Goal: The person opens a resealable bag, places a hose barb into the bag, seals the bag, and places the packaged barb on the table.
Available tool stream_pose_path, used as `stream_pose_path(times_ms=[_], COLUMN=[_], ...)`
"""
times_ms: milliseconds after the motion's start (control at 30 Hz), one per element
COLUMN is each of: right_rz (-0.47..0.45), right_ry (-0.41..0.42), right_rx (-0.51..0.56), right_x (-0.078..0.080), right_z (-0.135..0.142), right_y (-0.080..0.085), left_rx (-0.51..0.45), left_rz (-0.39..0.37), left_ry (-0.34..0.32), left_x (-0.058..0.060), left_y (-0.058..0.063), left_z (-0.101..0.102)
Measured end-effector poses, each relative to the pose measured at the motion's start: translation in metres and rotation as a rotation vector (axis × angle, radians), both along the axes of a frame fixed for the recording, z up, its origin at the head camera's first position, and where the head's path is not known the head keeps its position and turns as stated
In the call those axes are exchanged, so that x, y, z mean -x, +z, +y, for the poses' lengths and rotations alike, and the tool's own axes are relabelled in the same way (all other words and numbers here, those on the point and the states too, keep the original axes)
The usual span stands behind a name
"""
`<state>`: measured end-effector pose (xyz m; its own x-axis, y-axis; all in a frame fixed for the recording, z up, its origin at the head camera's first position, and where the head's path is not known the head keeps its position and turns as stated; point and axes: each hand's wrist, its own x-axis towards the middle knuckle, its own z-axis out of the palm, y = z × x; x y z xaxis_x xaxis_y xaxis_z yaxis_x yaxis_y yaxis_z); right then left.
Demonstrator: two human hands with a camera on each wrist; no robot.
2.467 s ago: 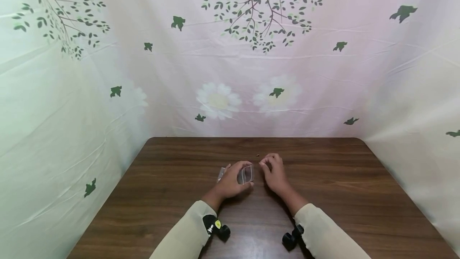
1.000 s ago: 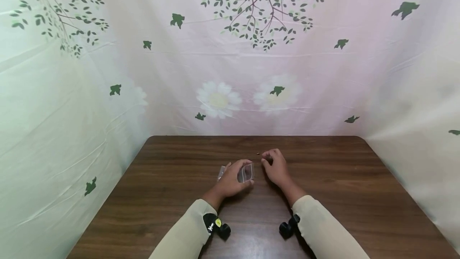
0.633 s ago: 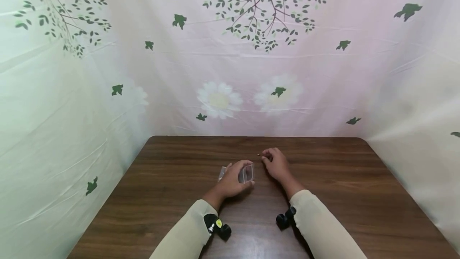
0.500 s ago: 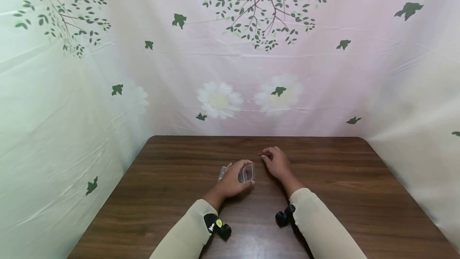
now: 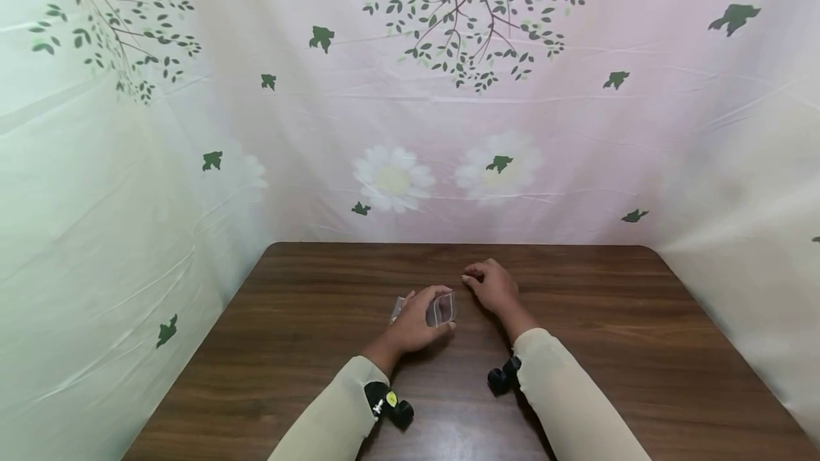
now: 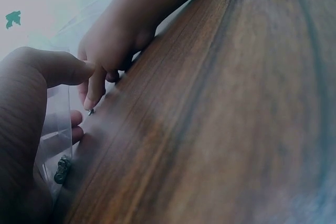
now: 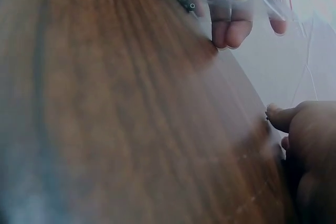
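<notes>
My left hand [image 5: 412, 324] grips a clear zip bag [image 5: 444, 309] and keeps its mouth spread between thumb and fingers, facing right. Low in the bag, in the left wrist view, sits a cluster of small dark metal pieces [image 6: 62, 170]. To the right and slightly farther back, my right hand [image 5: 496, 290] is down at the tabletop. Its thumb and finger pinch a tiny metal piece [image 6: 90, 112], which shows as a speck at the fingertips in the left wrist view. In the head view those fingers mostly cover it.
Both hands are over a brown wood-grain table [image 5: 608, 347]. A pale cloth [image 5: 564, 119] printed with leaves and flowers hangs behind it and along both sides. Each wrist carries a small black camera [image 5: 401, 415].
My right hand has moved slightly forward and then left onto the tiny metal piece, which lay uncovered on the table before. My left hand and the bag have stayed in place.
</notes>
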<state>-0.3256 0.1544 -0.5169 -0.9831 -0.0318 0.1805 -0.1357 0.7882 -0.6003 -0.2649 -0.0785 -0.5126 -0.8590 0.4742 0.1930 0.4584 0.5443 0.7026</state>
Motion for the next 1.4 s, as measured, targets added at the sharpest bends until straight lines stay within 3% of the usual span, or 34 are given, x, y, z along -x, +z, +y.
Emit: stream_pose_path(times_ms=[367, 633, 800, 1000, 1167, 1400], right_rz=[0.026, 0.024, 0.025, 0.035, 0.041, 0.101], right_ry=[-0.020, 0.008, -0.003, 0.002, 0.055, 0.146], right_rx=[-0.010, -0.042, -0.014, 0.026, 0.123, 0.210], right_x=[0.003, 0.004, 0.003, -0.002, -0.012, -0.028], right_z=[-0.002, -0.001, -0.001, 0.000, 0.003, 0.006], right_y=[-0.001, -0.002, -0.003, -0.003, -0.002, -0.005], left_rx=[-0.029, -0.025, -0.058, -0.025, -0.020, -0.058], left_rz=[0.047, 0.021, 0.019, 0.047, 0.027, 0.099], left_ry=[-0.003, -0.008, -0.011, -0.022, -0.011, -0.039], left_x=[0.002, 0.002, 0.004, 0.000, -0.001, 0.004], left_y=[-0.006, -0.005, -0.010, -0.004, -0.001, -0.011], left_z=[0.000, 0.000, 0.001, 0.000, 0.000, -0.002])
